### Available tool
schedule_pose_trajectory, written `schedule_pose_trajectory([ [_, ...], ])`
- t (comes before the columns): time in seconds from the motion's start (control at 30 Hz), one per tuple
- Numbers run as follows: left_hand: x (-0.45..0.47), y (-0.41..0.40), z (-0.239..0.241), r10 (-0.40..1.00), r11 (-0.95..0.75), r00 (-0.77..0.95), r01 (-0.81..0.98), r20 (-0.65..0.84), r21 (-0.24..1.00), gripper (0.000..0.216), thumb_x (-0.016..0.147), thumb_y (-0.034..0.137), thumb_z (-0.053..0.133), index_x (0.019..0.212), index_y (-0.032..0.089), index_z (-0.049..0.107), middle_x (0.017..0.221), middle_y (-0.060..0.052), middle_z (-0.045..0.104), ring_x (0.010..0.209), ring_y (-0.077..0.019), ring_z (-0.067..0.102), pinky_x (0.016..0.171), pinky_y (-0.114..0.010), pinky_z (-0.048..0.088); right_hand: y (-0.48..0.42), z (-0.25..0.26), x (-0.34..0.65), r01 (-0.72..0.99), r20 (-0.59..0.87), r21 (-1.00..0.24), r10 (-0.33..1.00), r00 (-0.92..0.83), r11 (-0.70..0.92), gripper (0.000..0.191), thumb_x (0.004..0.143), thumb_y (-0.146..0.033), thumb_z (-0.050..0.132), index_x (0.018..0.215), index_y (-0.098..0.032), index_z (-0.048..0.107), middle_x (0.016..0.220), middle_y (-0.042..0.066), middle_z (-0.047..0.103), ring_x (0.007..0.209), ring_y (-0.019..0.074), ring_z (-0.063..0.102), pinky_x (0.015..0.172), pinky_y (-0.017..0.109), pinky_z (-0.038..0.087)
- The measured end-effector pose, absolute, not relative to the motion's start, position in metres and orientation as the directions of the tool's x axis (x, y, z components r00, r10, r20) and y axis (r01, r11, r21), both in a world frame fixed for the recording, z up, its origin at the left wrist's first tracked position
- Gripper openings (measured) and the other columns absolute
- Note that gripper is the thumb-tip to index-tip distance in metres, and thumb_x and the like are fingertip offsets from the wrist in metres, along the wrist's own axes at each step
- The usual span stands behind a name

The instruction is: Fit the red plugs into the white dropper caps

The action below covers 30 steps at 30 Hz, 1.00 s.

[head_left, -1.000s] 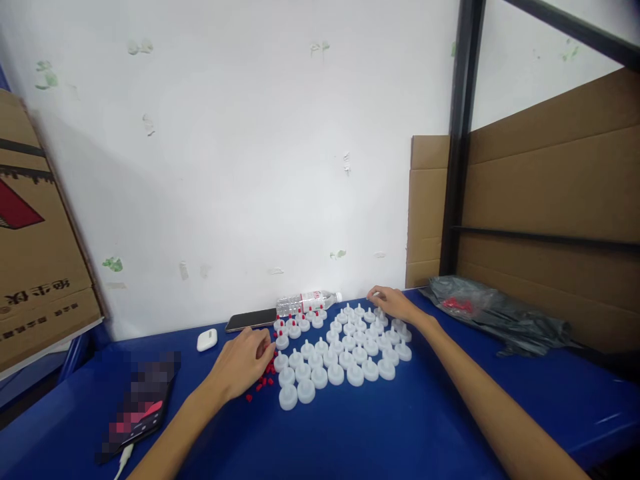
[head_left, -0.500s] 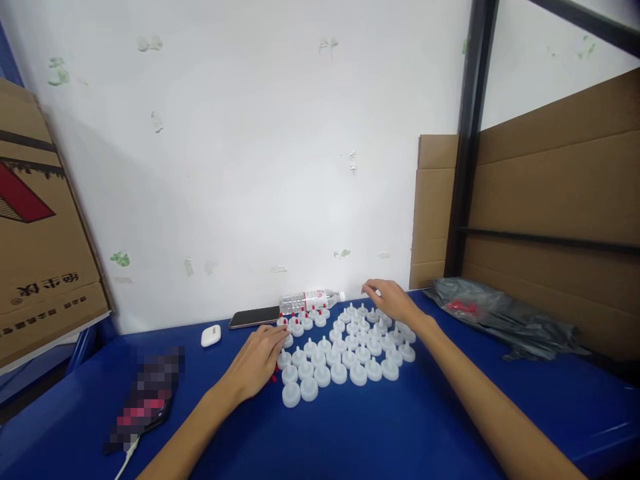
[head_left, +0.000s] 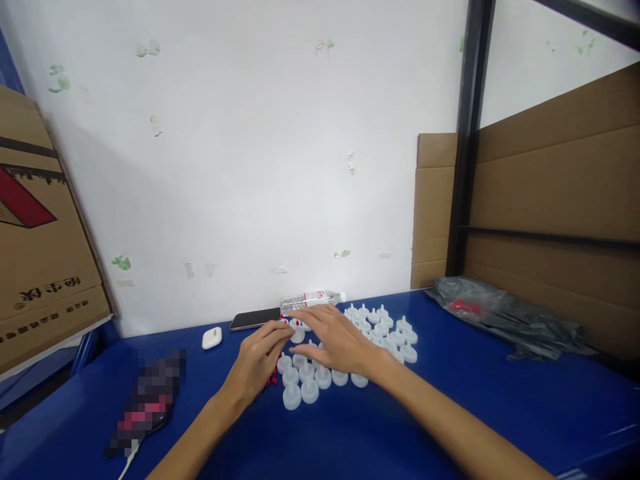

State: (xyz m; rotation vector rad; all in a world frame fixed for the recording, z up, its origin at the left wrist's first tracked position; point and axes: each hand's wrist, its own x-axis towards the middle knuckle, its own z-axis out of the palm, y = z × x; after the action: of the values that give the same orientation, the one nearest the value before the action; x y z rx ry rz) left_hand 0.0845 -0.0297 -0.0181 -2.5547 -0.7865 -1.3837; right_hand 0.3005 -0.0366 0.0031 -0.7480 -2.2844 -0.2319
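White caps stand in rows near the table's back edge, small red plugs loose at their left. The left hand rests there, fingertips pinched near a cap; whether on a plug, I cannot tell. The right hand hovers flat, fingers loosely apart. Best to steady each cap and press straight down.

At the left edge of the frame my cardboard box has dark letters, mirrored; I cannot read them.
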Motion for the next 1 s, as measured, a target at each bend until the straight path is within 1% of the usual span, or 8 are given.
schedule_pose_trajectory([
  [0.2,0.099,-0.039,-0.019,0.331,-0.854,0.423,0.515,0.844,0.077,0.021,0.095,0.013,0.053,0.109,0.021,0.068,0.104,-0.005,0.069,0.097,-0.0157,0.067,0.086,-0.026,0.056,-0.032,-0.009,0.295,0.574,0.653,-0.016,0.444,-0.614,0.818,0.050,0.099,-0.027,0.054,0.146,-0.020,0.037,0.110,0.010,0.069,0.103,0.0223,0.064,0.093,0.039,0.048],
  [0.3,0.097,-0.036,-0.023,0.284,-0.841,0.490,0.540,0.824,-0.032,0.026,0.095,0.010,0.051,0.116,0.019,0.065,0.105,-0.007,0.068,0.097,-0.0166,0.066,0.084,-0.027,0.056,-0.030,-0.008,0.300,0.554,0.655,-0.028,0.434,-0.619,0.832,0.050,0.097,-0.025,0.057,0.144,-0.022,0.039,0.111,0.009,0.069,0.104,0.0210,0.063,0.092,0.036,0.049],
  [0.47,0.087,-0.038,-0.017,0.224,-0.790,0.533,0.590,0.816,-0.169,0.031,0.094,0.005,0.048,0.116,0.021,0.063,0.107,-0.008,0.067,0.090,-0.0169,0.062,0.078,-0.030,0.054,-0.035,-0.003,0.303,0.494,0.674,-0.059,0.399,-0.621,0.867,0.050,0.095,-0.033,0.060,0.140,-0.022,0.042,0.124,0.010,0.065,0.112,0.0219,0.060,0.097,0.039,0.050],
  [0.67,0.087,-0.041,-0.009,0.343,-0.651,0.531,0.729,0.775,-0.212,0.017,0.096,0.021,0.053,0.109,0.021,0.064,0.100,-0.006,0.066,0.090,-0.0194,0.055,0.072,-0.029,0.051,-0.034,-0.003,0.306,0.471,0.679,-0.043,0.372,-0.633,0.881,0.046,0.099,-0.026,0.052,0.143,-0.023,0.038,0.120,0.009,0.065,0.107,0.0211,0.061,0.090,0.036,0.053],
  [0.77,0.090,-0.041,-0.007,0.431,-0.603,0.549,0.766,0.716,-0.225,0.017,0.099,0.026,0.048,0.102,0.020,0.063,0.096,-0.006,0.065,0.088,-0.0202,0.054,0.064,-0.026,0.047,-0.033,-0.005,0.304,0.457,0.677,-0.005,0.339,-0.654,0.890,0.049,0.099,-0.027,0.053,0.144,-0.023,0.036,0.116,0.009,0.066,0.106,0.0204,0.061,0.090,0.035,0.053],
  [0.87,0.094,-0.043,-0.005,0.513,-0.624,0.551,0.766,0.659,-0.154,0.023,0.101,0.026,0.040,0.096,0.020,0.062,0.089,-0.005,0.064,0.085,-0.0204,0.053,0.061,-0.026,0.042,-0.028,-0.005,0.301,0.433,0.677,0.075,0.273,-0.684,0.898,0.047,0.099,-0.026,0.052,0.143,-0.023,0.036,0.118,0.009,0.066,0.109,0.0198,0.062,0.093,0.035,0.053],
  [0.93,0.096,-0.044,-0.003,0.600,-0.635,0.476,0.773,0.642,0.020,0.030,0.102,0.029,0.036,0.087,0.019,0.060,0.081,-0.003,0.062,0.079,-0.0187,0.052,0.061,-0.026,0.040,-0.021,-0.004,0.305,0.425,0.681,0.129,0.231,-0.695,0.896,0.041,0.100,-0.024,0.050,0.140,-0.023,0.041,0.118,0.009,0.066,0.111,0.0197,0.061,0.095,0.036,0.052],
  [1.0,0.094,-0.044,-0.001,0.696,-0.619,0.368,0.743,0.617,0.254,0.039,0.103,0.034,0.030,0.075,0.019,0.053,0.072,0.000,0.056,0.069,-0.0159,0.051,0.060,-0.025,0.038,-0.010,-0.002,0.320,0.464,0.711,0.127,0.246,-0.659,0.877,0.035,0.100,-0.021,0.047,0.136,-0.022,0.046,0.117,0.009,0.067,0.111,0.0194,0.062,0.094,0.036,0.054],
])
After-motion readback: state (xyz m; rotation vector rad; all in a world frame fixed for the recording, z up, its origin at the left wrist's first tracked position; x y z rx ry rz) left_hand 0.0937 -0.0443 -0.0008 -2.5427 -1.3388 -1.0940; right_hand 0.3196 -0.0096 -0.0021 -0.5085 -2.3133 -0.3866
